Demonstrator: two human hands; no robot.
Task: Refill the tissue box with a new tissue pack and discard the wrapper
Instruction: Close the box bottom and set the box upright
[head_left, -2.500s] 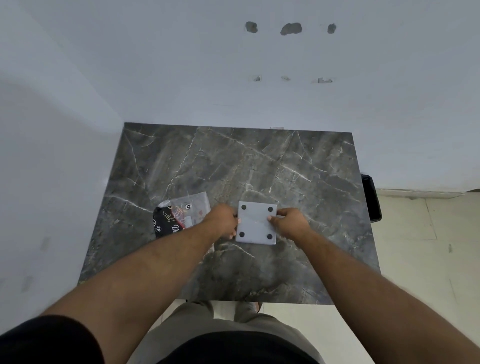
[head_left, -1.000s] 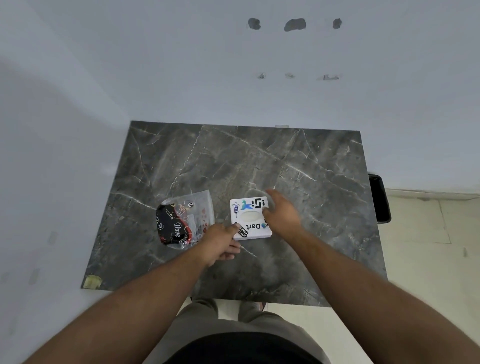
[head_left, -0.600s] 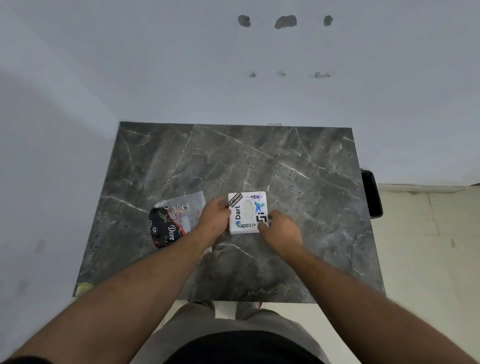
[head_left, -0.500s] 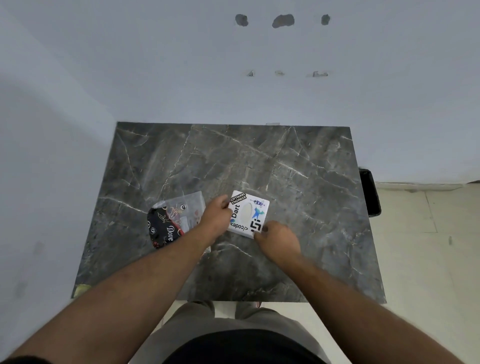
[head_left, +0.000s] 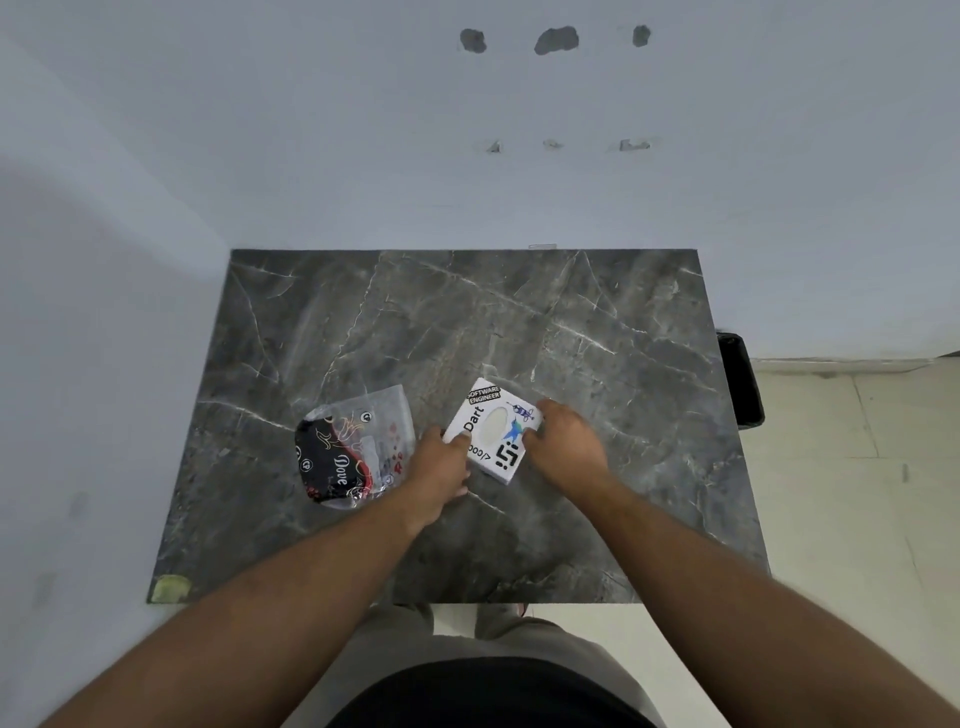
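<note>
Both hands pinch the white stickered tissue box (head_left: 491, 430) on the marble table (head_left: 363, 322), left hand (head_left: 441, 462) at its near-left corner, right hand (head_left: 563, 441) on its right edge, apparently squaring it, while the emptied-looking wrapper (head_left: 353, 447) lies just beside.

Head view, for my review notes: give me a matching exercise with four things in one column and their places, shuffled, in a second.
Things:
1. tissue box
2. empty wrapper
3. black bin
4. yellowish patch

Places:
A. on the floor beside the table's right edge
B. between the left hand and right hand
C. table's near left corner
D. on the table, left of the box

Pairs: 1-B, 2-D, 3-A, 4-C
</note>
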